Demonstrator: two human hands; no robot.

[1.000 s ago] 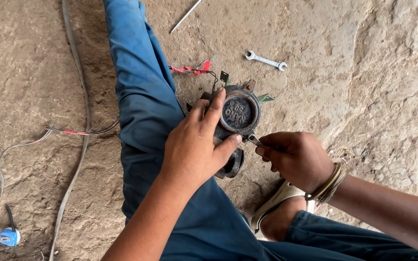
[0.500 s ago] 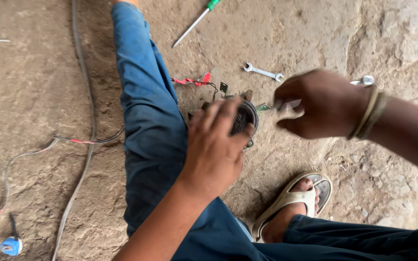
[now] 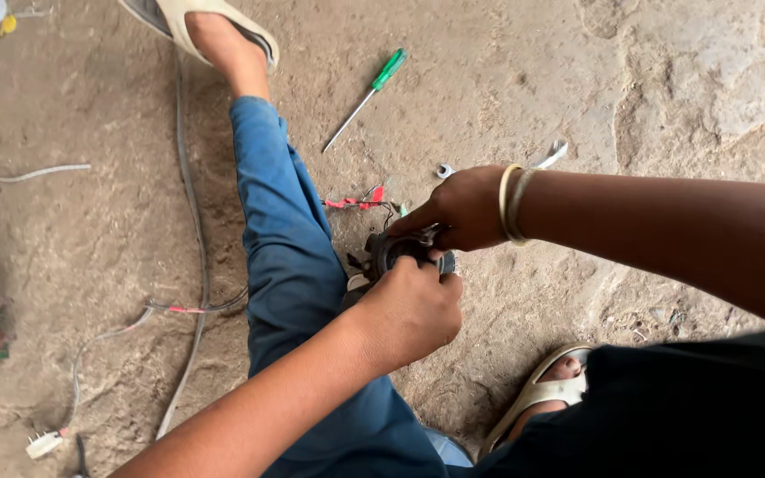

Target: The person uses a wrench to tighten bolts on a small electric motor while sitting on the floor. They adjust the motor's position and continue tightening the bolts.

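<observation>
Round motor part (image 3: 393, 252) mostly hidden under left hand (image 3: 411, 312), right hand (image 3: 464, 209).

Soft, even daylight, faint shadows, sharp focus, slight wide-angle edge stretch.

One head-worn view is provided, directed steeply downward at close range; the dirt floor (image 3: 577, 80) fills the frame, with both forearms entering from the near edge.
</observation>
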